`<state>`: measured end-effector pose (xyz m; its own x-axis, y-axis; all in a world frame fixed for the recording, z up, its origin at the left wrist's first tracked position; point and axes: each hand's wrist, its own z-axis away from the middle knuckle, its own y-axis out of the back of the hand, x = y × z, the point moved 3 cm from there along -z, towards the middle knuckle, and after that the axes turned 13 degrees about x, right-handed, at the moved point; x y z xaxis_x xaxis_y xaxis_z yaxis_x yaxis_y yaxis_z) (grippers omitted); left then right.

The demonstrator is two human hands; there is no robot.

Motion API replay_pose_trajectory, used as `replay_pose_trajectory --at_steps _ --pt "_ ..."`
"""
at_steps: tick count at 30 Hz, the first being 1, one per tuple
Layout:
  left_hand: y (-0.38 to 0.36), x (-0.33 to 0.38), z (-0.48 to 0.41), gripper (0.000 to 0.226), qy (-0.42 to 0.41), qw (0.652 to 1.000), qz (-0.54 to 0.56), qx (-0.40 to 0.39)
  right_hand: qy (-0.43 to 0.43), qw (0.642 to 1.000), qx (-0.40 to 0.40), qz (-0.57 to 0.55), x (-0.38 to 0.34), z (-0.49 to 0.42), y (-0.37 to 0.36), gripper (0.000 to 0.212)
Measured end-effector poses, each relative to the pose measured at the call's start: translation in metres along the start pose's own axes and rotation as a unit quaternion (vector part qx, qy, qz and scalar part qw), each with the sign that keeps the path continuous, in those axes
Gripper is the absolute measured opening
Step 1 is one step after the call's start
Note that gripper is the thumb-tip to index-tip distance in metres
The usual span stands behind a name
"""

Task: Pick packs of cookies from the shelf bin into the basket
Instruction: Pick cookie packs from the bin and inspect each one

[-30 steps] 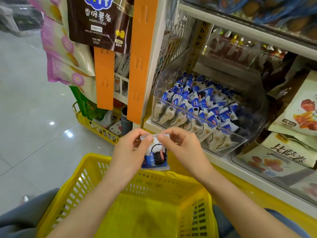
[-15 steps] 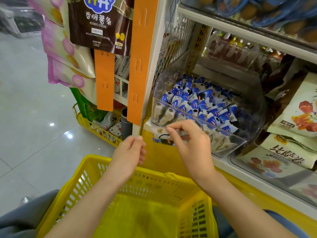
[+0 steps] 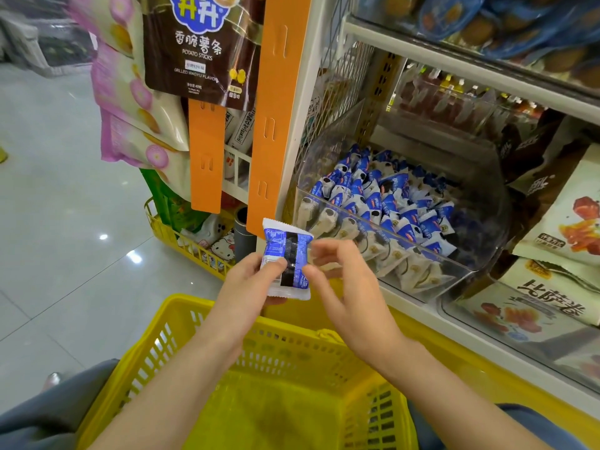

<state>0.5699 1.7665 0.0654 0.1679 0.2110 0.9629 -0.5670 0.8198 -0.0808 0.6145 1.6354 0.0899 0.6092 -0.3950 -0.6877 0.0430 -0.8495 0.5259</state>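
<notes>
The left hand (image 3: 250,284) pinches a small blue-and-white foil cookie pack (image 3: 286,258) above the yellow plastic basket (image 3: 292,336); the right hand (image 3: 344,287) hovers beside it, fingers spread. Likely next: dropping it straight down

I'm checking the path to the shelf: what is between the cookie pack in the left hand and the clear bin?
In the head view, only the open right hand lies between the cookie pack and the bin.
</notes>
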Motion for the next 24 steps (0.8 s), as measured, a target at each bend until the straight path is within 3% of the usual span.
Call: replay_pose_trajectory --at_steps 2,4,7,11,15,19,24 --pt "-0.002 0.002 0.001 0.016 -0.012 1.000 -0.012 -0.010 -0.155 0.984 0.012 -0.090 0.008 -0.003 -0.003 0.016" --pt "-0.005 0.001 0.001 0.016 -0.026 0.999 -0.032 -0.027 -0.265 0.945 -0.013 -0.190 0.015 -0.006 -0.005 0.011" --pt "-0.006 -0.001 0.001 0.015 -0.085 0.993 -0.083 -0.019 -0.318 0.917 -0.041 -0.239 0.018 -0.007 -0.007 0.019" --pt "-0.003 0.000 0.004 0.033 -0.256 0.948 -0.183 0.040 -0.299 0.934 0.004 -0.193 0.020 -0.002 -0.010 0.013" --pt "-0.003 -0.003 0.005 0.028 -0.263 0.941 -0.209 0.046 -0.237 0.965 0.000 -0.113 0.016 0.002 -0.011 0.023" --pt "-0.003 -0.006 0.004 0.023 -0.288 0.928 -0.235 0.032 -0.150 0.988 -0.017 -0.022 0.008 0.004 -0.007 0.018" --pt "-0.001 -0.005 0.006 0.017 -0.312 0.907 -0.282 0.030 -0.096 0.995 -0.007 0.035 0.002 0.004 -0.004 0.022"
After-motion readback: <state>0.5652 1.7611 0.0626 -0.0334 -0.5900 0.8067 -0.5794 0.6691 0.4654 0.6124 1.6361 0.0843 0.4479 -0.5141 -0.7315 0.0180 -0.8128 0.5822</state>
